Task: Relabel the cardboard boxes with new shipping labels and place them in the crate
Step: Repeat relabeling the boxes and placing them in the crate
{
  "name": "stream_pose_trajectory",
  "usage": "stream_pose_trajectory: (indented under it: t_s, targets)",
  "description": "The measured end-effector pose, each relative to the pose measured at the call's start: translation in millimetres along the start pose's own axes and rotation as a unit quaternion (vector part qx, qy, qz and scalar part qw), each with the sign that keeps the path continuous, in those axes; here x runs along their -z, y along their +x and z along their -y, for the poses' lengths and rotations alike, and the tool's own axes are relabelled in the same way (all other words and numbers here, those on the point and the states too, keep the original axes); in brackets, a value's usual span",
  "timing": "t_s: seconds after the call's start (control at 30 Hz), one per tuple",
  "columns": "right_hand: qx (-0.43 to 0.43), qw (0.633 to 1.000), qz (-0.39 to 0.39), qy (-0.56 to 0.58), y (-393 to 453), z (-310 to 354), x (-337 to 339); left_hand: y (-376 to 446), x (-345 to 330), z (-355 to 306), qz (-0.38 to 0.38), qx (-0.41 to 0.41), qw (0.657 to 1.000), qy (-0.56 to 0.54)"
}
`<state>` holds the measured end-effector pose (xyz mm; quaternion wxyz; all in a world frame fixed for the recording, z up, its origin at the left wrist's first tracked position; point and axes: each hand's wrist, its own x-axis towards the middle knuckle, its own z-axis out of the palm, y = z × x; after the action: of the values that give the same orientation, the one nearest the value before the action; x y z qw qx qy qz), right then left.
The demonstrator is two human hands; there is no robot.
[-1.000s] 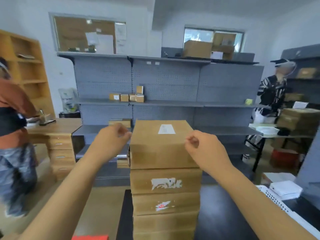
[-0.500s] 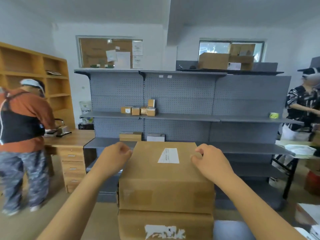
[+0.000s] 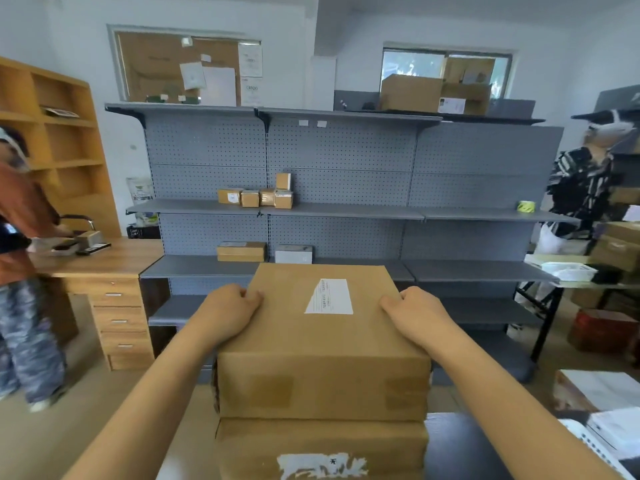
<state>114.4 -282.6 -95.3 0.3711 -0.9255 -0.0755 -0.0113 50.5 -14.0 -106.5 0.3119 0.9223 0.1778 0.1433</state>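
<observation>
A brown cardboard box (image 3: 311,355) tops a stack right in front of me, with a white shipping label (image 3: 330,296) on its upper face. My left hand (image 3: 227,311) grips the box's left top edge with curled fingers. My right hand (image 3: 417,311) grips the right top edge the same way. Under it sits another box (image 3: 318,448) whose front shows a torn white label remnant (image 3: 320,465). No crate is identifiable in view.
Grey pegboard shelving (image 3: 346,209) with small boxes stands behind the stack. A wooden desk (image 3: 100,268) and a person (image 3: 20,265) are at left. Another person (image 3: 585,188) stands at right by a table with stacked boxes. White trays (image 3: 609,434) lie at lower right.
Both hands have closed onto the top box's side edges, and the box now sits closer and lower in view. The camera has tilted up, hiding the lower part of the stack.
</observation>
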Motion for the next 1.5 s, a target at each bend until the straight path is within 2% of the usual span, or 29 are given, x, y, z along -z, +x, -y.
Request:
stream_pose_trajectory:
  t_s: [0.27, 0.5, 0.67, 0.83, 1.0, 1.2, 1.37, 1.5]
  targets:
    - [0.003, 0.999, -0.031, 0.015, -1.5, -10.5, 10.3, -4.4, -4.5, -15.7, -0.017, -0.027, 0.999, -0.001]
    - [0.017, 0.998, -0.043, 0.031, -12.0, -48.5, 54.9, -22.5, -24.0, -66.7, -0.044, -0.061, 0.997, -0.031]
    - [0.024, 0.996, -0.083, 0.033, -17.0, -109.5, 113.1, -46.9, -66.9, -136.0, -0.044, -0.085, 0.995, -0.034]
    - [0.018, 0.994, -0.1, 0.029, -15.5, -188.8, 175.1, -70.5, -138.3, -204.3, -0.052, -0.082, 0.995, -0.027]
    - [-0.007, 0.996, -0.091, 0.022, -12.0, -263.6, 204.9, -91.3, -213.9, -243.8, -0.017, -0.063, 0.998, -0.014]
    - [-0.044, 0.998, -0.046, 0.021, -7.2, -337.3, 173.3, -103.6, -286.4, -227.3, 0.033, -0.022, 0.999, -0.001]
    - [-0.106, 0.992, -0.037, 0.064, -8.7, -403.3, 107.2, -105.6, -365.9, -182.1, 0.059, 0.012, 0.997, -0.046]
    - [-0.143, 0.988, -0.016, 0.057, -12.8, -453.3, 52.0, -122.2, -429.8, -137.6, 0.073, 0.033, 0.995, -0.053]
